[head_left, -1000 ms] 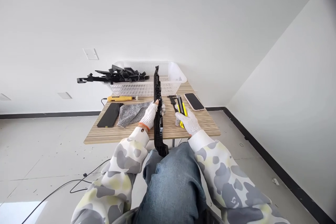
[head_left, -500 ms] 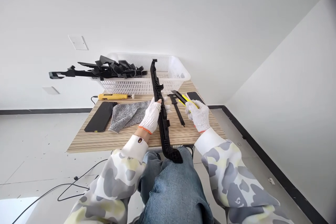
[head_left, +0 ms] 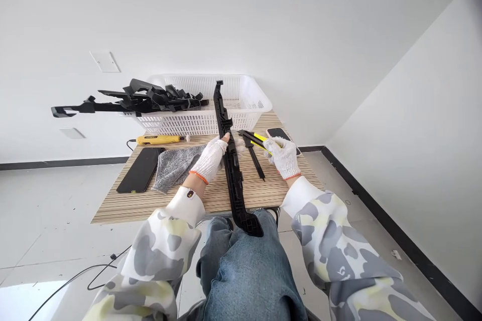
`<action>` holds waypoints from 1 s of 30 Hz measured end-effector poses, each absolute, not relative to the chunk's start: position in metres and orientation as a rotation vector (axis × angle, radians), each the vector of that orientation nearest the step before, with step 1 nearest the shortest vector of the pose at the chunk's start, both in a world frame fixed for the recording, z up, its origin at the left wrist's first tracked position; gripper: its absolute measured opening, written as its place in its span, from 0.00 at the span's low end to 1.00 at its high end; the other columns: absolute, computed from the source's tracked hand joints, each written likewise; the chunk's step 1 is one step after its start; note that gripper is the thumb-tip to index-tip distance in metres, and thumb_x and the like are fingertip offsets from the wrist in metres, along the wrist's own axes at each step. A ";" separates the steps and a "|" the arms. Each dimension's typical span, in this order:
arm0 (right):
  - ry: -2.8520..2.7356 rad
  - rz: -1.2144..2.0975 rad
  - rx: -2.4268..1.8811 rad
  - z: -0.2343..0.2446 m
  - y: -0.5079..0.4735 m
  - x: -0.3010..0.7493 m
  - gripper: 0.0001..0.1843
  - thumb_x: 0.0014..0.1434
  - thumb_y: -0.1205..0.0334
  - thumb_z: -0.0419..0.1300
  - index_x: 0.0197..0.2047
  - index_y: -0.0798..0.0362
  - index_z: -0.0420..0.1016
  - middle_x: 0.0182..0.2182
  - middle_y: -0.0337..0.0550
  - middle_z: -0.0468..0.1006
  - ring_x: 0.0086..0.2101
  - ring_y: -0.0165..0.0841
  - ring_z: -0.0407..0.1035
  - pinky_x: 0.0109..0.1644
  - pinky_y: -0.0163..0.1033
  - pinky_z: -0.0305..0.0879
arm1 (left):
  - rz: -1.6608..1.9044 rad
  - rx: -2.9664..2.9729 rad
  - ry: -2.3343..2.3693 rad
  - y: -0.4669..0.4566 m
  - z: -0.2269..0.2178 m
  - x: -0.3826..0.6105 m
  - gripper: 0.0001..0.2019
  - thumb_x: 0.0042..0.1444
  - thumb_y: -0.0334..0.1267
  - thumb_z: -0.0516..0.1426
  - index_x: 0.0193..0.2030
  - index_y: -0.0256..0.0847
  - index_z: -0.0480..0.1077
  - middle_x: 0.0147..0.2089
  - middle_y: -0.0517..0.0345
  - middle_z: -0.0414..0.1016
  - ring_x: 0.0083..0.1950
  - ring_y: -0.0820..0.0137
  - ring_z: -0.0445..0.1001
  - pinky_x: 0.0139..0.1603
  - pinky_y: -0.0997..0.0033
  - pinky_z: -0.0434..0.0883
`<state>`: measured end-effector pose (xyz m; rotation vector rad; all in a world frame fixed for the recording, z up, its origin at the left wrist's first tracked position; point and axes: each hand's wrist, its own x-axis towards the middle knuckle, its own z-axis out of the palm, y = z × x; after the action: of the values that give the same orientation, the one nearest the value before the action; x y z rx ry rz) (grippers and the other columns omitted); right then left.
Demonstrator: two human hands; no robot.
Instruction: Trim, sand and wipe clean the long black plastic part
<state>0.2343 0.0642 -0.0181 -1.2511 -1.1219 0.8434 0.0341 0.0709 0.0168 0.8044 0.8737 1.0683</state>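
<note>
A long black plastic trim piece [head_left: 234, 175] slants across the table's front edge, its wide lower end over my knee. My left hand [head_left: 211, 158], in a white knit glove with bare fingertips, grips it near the middle with the thumb on top. In my gloved right hand [head_left: 282, 155] is a yellow and black utility knife [head_left: 259, 140], its tip pointing left toward the trim piece, a short gap away. Partly beneath the knife, a black caliper [head_left: 256, 160] lies on the table. Behind the right hand a phone [head_left: 278, 133] is partly hidden.
A white plastic basket [head_left: 259, 105] stands against the wall, with several black trim parts [head_left: 150, 98] piled at its left, one jutting far out. On the wood-striped table [head_left: 113, 208] lie a yellow corded tool [head_left: 158, 139], a grey cloth [head_left: 176, 165] and a dark flat device [head_left: 139, 170].
My left hand has slid a little up along the trim piece. The knife in my right hand has shifted slightly left and lies flatter. The view has moved slightly.
</note>
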 end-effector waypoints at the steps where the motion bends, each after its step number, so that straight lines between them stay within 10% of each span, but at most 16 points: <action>1: -1.125 0.856 -1.248 -0.019 0.064 0.234 0.19 0.47 0.46 0.67 0.26 0.55 0.77 0.14 0.32 0.66 0.14 0.24 0.57 0.14 0.29 0.52 | 1.073 0.782 0.872 0.073 0.019 0.036 0.19 0.59 0.51 0.63 0.47 0.37 0.72 0.31 0.55 0.79 0.27 0.69 0.78 0.29 0.71 0.77; 14: -1.155 0.853 -1.234 -0.011 0.056 0.236 0.18 0.46 0.46 0.67 0.25 0.54 0.74 0.14 0.33 0.66 0.14 0.24 0.58 0.13 0.30 0.53 | 1.024 0.746 0.865 0.051 0.022 0.051 0.06 0.65 0.39 0.59 0.40 0.39 0.68 0.27 0.63 0.71 0.22 0.76 0.71 0.24 0.75 0.76; 30: -1.415 0.580 -1.360 -0.019 0.051 0.231 0.27 0.57 0.42 0.57 0.15 0.52 0.62 0.15 0.37 0.60 0.20 0.29 0.64 0.20 0.31 0.59 | 0.981 0.705 0.831 0.053 0.024 0.035 0.41 0.56 0.77 0.45 0.45 0.36 0.73 0.21 0.58 0.69 0.16 0.72 0.67 0.15 0.74 0.65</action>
<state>0.2313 0.0511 -0.0185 -1.3605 -1.4154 0.5796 0.0348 0.0528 0.0240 0.7049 0.8310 0.9807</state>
